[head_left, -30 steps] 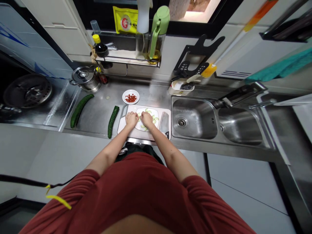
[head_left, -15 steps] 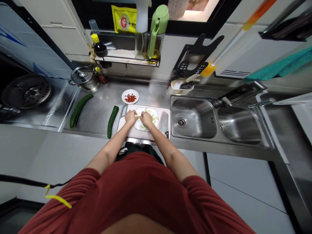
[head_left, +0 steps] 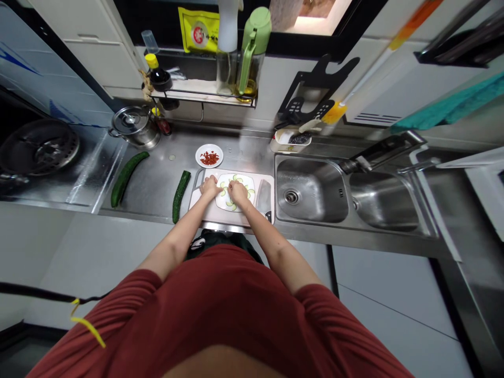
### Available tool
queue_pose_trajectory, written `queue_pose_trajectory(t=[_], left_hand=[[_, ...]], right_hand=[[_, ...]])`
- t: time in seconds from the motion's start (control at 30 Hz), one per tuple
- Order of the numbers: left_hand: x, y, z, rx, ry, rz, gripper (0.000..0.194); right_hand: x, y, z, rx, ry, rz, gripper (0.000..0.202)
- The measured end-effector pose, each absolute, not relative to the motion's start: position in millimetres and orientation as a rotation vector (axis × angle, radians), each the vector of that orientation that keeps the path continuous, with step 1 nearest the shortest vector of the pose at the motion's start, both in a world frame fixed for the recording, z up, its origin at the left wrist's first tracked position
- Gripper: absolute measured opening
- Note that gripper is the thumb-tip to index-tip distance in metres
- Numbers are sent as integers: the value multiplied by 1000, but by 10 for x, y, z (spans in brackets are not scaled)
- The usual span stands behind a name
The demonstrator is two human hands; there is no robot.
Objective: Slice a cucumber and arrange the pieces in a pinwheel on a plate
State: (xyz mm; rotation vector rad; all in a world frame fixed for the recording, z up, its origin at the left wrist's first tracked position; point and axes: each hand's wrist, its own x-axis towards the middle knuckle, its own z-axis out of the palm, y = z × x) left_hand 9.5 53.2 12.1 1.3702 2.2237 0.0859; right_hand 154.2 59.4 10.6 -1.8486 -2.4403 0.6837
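Observation:
A white plate (head_left: 220, 205) lies on a pale cutting board (head_left: 205, 214), with thin curved cucumber slices (head_left: 230, 205) set around it. My left hand (head_left: 208, 186) is at the plate's left edge, fingers curled and thumb stretched toward the slices; whether anything is in it is too small to see. Over the middle of the plate, my right hand (head_left: 238, 192) is closed in a pinch, its fingertips hiding whatever they hold. A broad-bladed knife (head_left: 264, 194) rests on the board's right side.
Left of the board lie a cut cucumber (head_left: 181, 197) and a whole cucumber (head_left: 126, 178). Behind it is a small plate (head_left: 198, 160) of chopped red chilies. A lidded pot (head_left: 137, 128) stands at back left, with a wok (head_left: 39, 149) beyond. A double sink (head_left: 311, 191) borders the right.
My left hand has drawn slightly left, away from my right hand, so the gap between them is wider. My right hand stays over the plate. The view has shifted a little.

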Motion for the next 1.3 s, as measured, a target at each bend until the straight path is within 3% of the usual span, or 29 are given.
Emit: queue_pose_trajectory(t=[0.63, 1.03, 1.3], left_hand=[[95, 530, 136, 1403, 2226, 84, 44], [-42, 290, 168, 1363, 2277, 518, 23], [138, 133, 290, 1558, 2282, 310, 25]], right_hand=[[1563, 558, 160, -1836, -2475, 663, 29], [1662, 499, 197, -1821, -2416, 653, 27], [1542, 430, 198, -1775, -2484, 653, 30]])
